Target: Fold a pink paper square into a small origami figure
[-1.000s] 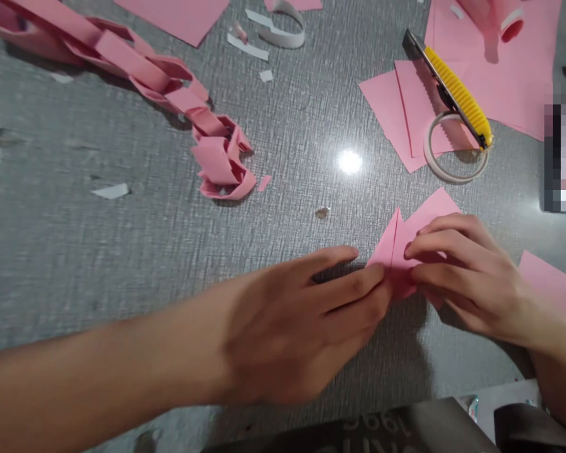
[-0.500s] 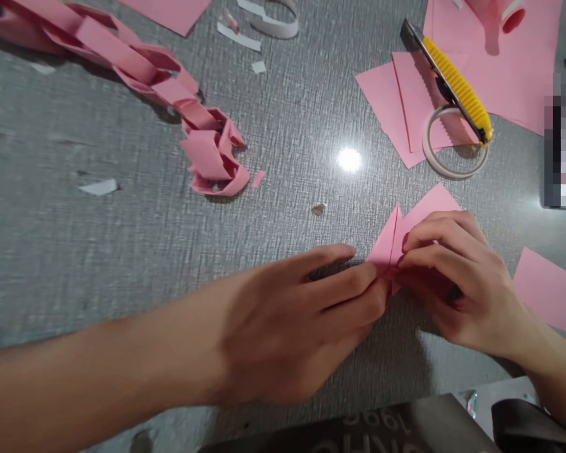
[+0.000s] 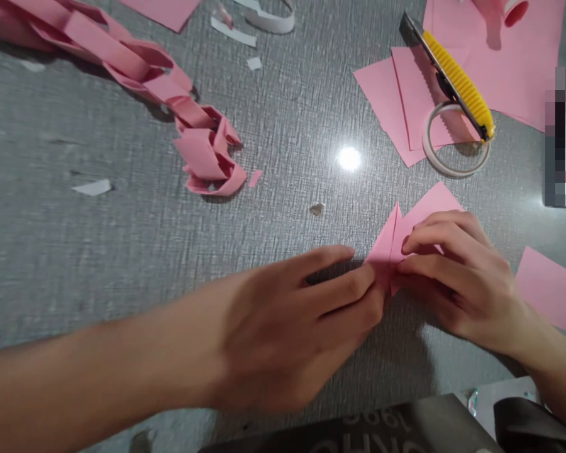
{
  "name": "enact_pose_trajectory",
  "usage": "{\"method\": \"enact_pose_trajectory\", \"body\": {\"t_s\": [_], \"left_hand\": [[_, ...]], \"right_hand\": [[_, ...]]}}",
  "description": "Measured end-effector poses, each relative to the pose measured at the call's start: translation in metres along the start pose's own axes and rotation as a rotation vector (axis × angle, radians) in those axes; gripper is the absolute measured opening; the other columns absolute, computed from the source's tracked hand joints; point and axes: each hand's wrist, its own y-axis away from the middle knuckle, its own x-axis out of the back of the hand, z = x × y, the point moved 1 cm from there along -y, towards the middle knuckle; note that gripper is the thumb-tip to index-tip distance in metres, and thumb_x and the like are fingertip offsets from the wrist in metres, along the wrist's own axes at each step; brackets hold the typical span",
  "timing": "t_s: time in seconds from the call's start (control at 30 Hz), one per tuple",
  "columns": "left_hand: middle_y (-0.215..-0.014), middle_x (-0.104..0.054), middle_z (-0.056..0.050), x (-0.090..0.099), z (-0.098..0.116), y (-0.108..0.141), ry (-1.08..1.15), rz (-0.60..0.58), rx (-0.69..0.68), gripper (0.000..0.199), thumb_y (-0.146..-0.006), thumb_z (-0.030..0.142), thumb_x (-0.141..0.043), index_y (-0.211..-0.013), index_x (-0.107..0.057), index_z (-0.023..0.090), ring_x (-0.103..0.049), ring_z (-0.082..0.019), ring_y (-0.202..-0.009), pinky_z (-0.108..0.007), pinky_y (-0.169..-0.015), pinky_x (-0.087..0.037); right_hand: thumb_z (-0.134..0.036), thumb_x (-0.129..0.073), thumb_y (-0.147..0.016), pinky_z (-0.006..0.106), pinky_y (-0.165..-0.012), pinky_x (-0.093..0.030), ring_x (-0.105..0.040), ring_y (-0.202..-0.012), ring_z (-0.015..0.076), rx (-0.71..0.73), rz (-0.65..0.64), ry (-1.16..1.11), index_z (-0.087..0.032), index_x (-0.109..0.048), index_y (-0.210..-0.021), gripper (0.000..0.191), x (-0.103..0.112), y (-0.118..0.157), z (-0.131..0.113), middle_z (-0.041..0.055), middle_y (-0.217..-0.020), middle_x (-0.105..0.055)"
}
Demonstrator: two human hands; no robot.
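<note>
A small piece of pink paper point(image 3: 427, 211), partly folded into a pointed flap, is between my two hands just above the grey table point(image 3: 283, 163). My left hand point(image 3: 306, 321) reaches in from the left, its fingertips pinching the lower left edge of the paper. From the right, my right hand point(image 3: 471, 270) grips the paper near the fold with bent fingers. Both thumbs and the paper's lower part are mostly hidden. Beyond the paper lies a roll of tape point(image 3: 428, 151), with a yellow box cutter point(image 3: 457, 78) resting across it.
A pink folded-paper chain point(image 3: 122, 56) stretches across the upper left. Pink sheets point(image 3: 523, 82) lie at the upper right, and another pink piece point(image 3: 551, 289) by my right wrist. White paper scraps point(image 3: 93, 187) are scattered about. Dark printed cloth point(image 3: 382, 431) shows at the bottom edge.
The hands and the folded paper look almost the same. Objects on the left of the table appear slightly farther left and up, as the view has shifted a little.
</note>
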Motion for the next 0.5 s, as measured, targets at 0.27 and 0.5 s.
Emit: {"method": "enact_pose_trajectory", "body": {"t_s": [0.27,0.5], "left_hand": [[-0.113,-0.083,-0.003,0.0025,-0.0028,0.0005,0.047,-0.007,-0.028,0.04,-0.109,0.006,-0.044,-0.104,-0.082,0.018,-0.071,-0.021,-0.108,-0.039,-0.102,-0.058],[-0.118,-0.082,-0.005,0.0055,-0.0006,0.0056,0.063,-0.041,-0.028,0.047,-0.109,0.005,-0.036,-0.107,-0.082,0.016,-0.07,-0.023,-0.114,-0.04,-0.108,-0.055]], "right_hand": [[-0.006,-0.062,-0.106,0.052,-0.105,-0.052,-0.065,-0.112,0.0283,0.126,0.012,0.083,-0.014,-0.069,-0.111,0.012,-0.0039,0.0037,0.0006,0.0121,-0.114,-0.077],[-0.007,-0.063,-0.107,0.047,-0.104,-0.054,-0.068,-0.11,0.0268,0.193,-0.015,0.099,-0.011,-0.071,-0.11,0.009,-0.0016,0.0019,0.0049,0.012,-0.111,-0.08]]}}
